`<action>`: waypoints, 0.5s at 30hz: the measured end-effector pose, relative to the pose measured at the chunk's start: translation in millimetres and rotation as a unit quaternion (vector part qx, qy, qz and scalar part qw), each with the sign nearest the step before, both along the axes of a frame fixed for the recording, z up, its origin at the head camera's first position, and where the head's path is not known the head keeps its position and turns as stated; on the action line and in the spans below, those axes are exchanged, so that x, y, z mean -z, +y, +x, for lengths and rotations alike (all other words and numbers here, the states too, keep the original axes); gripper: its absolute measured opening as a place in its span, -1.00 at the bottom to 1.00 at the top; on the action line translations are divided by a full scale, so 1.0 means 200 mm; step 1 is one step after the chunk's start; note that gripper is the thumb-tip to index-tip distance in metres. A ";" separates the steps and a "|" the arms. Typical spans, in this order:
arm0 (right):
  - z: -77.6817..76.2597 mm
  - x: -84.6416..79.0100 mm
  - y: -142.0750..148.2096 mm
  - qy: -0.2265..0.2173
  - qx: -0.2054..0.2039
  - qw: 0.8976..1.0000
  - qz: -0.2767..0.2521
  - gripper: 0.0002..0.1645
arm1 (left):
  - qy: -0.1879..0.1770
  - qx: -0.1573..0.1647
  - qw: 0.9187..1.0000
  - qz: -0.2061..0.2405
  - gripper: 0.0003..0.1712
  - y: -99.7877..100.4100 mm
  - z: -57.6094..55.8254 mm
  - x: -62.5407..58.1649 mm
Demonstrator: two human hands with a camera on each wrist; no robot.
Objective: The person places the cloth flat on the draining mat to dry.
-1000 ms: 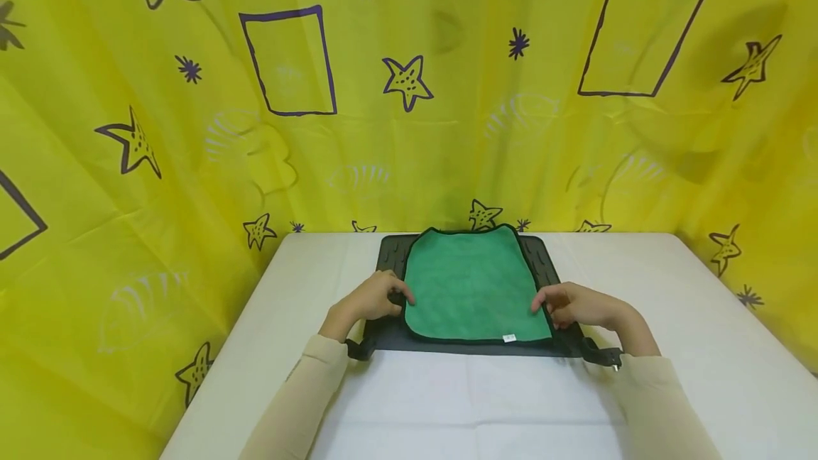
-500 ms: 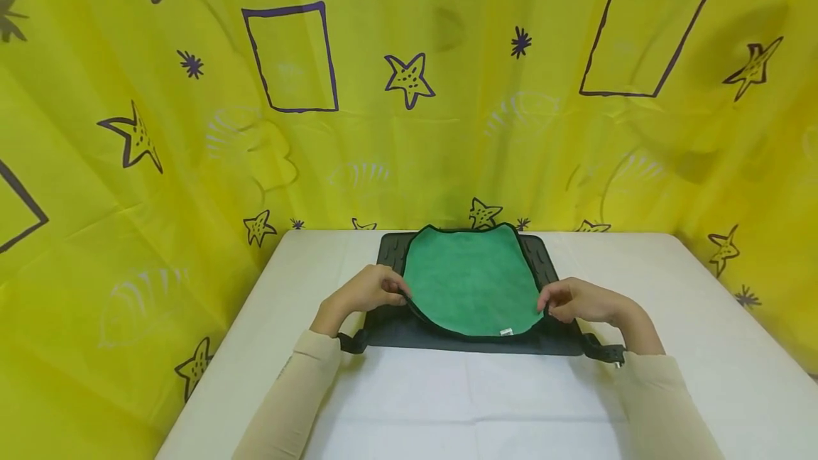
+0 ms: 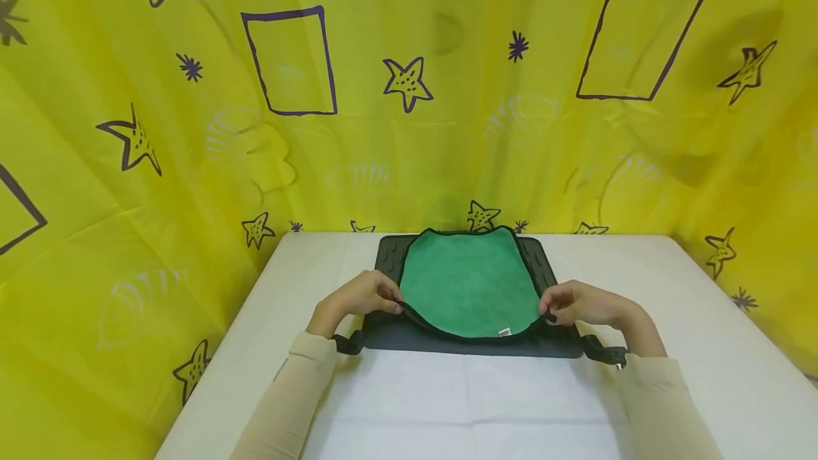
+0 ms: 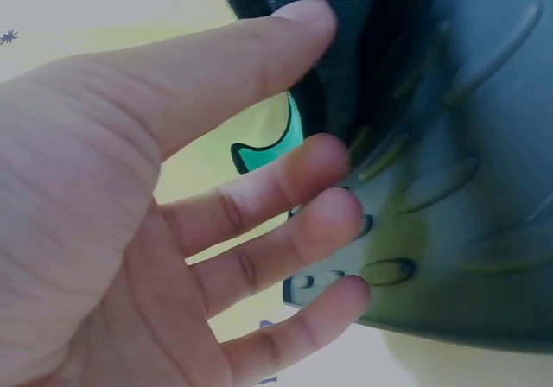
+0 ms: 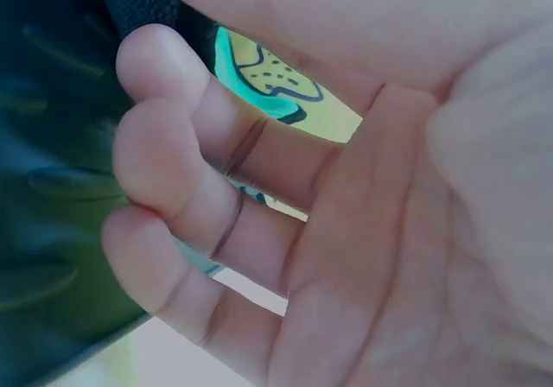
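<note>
A green cloth [image 3: 469, 282] with black edging and a small white label lies over a dark ridged mat [image 3: 396, 336]. Its near edge is lifted and sags between the hands. My left hand [image 3: 367, 293] pinches the near left corner; in the left wrist view, the thumb presses on the cloth's dark underside [image 4: 350, 67] while the other fingers extend loosely. At the near right corner, my right hand [image 3: 581, 302] pinches the cloth between thumb and index finger. The right wrist view shows its remaining fingers curled beside the cloth, with the right thumb and index tips out of sight.
The mat rests on a white table [image 3: 313, 261], covered in front by a creased white sheet [image 3: 415, 403]. A yellow curtain [image 3: 447, 155] with starfish drawings surrounds the back and sides. Black straps [image 3: 603, 352] are around both wrists.
Both hands have taken hold of the cloth's near corners and raised that edge off the mat. The left hand has shifted slightly left; the cloth's far edge stays in place.
</note>
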State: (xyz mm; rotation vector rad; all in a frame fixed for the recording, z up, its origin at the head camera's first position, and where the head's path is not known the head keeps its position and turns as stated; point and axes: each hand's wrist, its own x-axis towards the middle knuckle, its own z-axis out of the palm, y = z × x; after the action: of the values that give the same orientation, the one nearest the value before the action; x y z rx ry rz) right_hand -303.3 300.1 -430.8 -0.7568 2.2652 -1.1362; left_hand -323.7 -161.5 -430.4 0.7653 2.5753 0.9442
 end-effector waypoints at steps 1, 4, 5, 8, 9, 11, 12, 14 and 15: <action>0.00 0.00 0.00 -0.004 -0.001 1.000 -0.001 -0.82 | -0.007 0.002 1.000 -0.001 -0.91 0.00 0.00 0.01; 0.01 0.02 0.00 -0.013 -0.002 1.000 0.000 -0.79 | -0.018 0.012 1.000 -0.001 -0.90 0.01 0.00 0.02; 0.01 0.02 0.00 -0.014 -0.002 1.000 0.000 -0.78 | -0.019 0.016 1.000 0.001 -0.90 0.01 0.00 0.03; 0.01 0.03 0.01 -0.016 0.000 1.000 0.003 -0.77 | -0.020 0.023 1.000 0.001 -0.89 0.01 -0.01 0.04; 0.01 0.03 0.01 -0.016 0.000 1.000 0.003 -0.77 | -0.021 0.023 1.000 -0.001 -0.89 0.01 -0.01 0.04; 0.00 0.03 0.01 -0.016 0.001 1.000 0.003 -0.77 | -0.021 0.024 0.999 -0.005 -0.89 0.01 -0.01 0.04; 0.00 0.04 0.01 -0.016 0.000 1.000 0.002 -0.76 | -0.022 0.022 0.999 -0.008 -0.89 0.01 -0.01 0.04; 0.00 0.04 0.01 -0.017 -0.004 1.000 -0.002 -0.77 | -0.024 0.020 0.999 -0.011 -0.89 0.00 0.00 0.04; 0.00 0.04 0.01 -0.018 -0.007 1.000 -0.004 -0.78 | -0.025 0.019 0.999 -0.011 -0.89 0.00 0.00 0.04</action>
State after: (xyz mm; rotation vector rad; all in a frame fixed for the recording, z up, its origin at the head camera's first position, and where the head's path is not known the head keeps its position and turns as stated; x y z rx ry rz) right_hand -303.3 301.9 -438.7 -0.7476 2.2244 -1.1435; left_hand -324.1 -161.6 -437.8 0.7738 2.5152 0.9113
